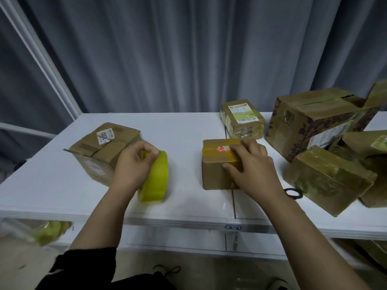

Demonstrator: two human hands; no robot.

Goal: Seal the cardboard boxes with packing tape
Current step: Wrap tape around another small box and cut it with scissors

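On the white table (184, 130) stand several cardboard boxes in front of a grey curtain (188, 51). The left grip (134, 164), a bare hand, is clenched on a roll of yellow packing tape (157, 181). The roll stands on edge on the table near the front, and the curled fingers and thumb pinch its upper rim. Whether a loose tape end is caught between the fingertips is too blurred to tell.

Just behind that grip and to the left sits a brown box with a white label (100, 149). Its top flaps are closed and one flap corner sticks out at the left.

The right grip (251, 166) lies released on the small box at the centre (215, 170), with the fingers stretched over the top and the thumb against the front face. A strip of yellowish tape runs across the top of this box and over a red-printed sticker (223, 149).

Behind it stands a flat taped parcel (240, 120) bearing a shipping label. To the right are a large printed carton (310, 122) with a raised flap and a tape-covered box (328, 181) lying tilted near the front edge. More cardboard is stacked beside them at the frame's edge.

A black scissor handle (293, 193) shows between the right forearm and the tilted box. On the table's front edge is a small tag (233, 227) reading 2-2. Below the table at the left a second yellow roll (48, 231) appears, blurred.
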